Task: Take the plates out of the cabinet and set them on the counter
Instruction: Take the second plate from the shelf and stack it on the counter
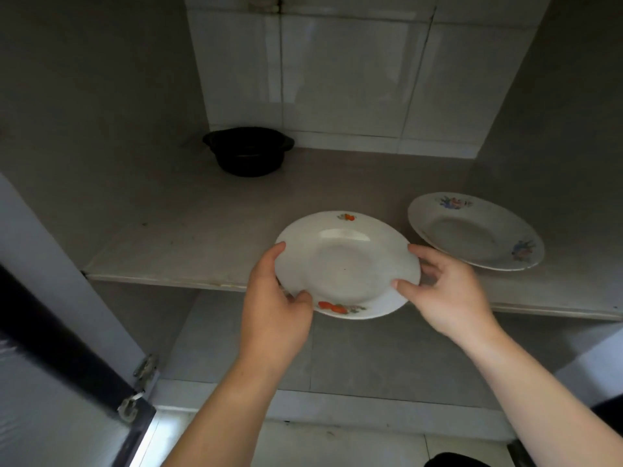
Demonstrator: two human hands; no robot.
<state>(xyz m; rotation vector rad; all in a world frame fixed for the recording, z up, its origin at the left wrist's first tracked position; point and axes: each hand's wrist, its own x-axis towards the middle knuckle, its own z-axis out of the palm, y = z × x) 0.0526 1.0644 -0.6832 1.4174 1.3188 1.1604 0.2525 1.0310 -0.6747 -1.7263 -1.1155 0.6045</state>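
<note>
A white plate with orange flower prints (347, 264) is tilted at the front edge of the cabinet shelf (188, 237), partly past that edge. My left hand (274, 298) grips its left rim, thumb on top and fingers under. My right hand (441, 291) pinches its right rim the same way. A second white plate with blue flower prints (472, 230) lies flat on the shelf to the right, just behind my right hand.
A black two-handled pot (247, 151) stands at the back left of the shelf. The open cabinet door (57, 338) with its hinges hangs at the left. White tiles (337, 79) form the back wall. A lower compartment floor (354, 358) lies below the shelf.
</note>
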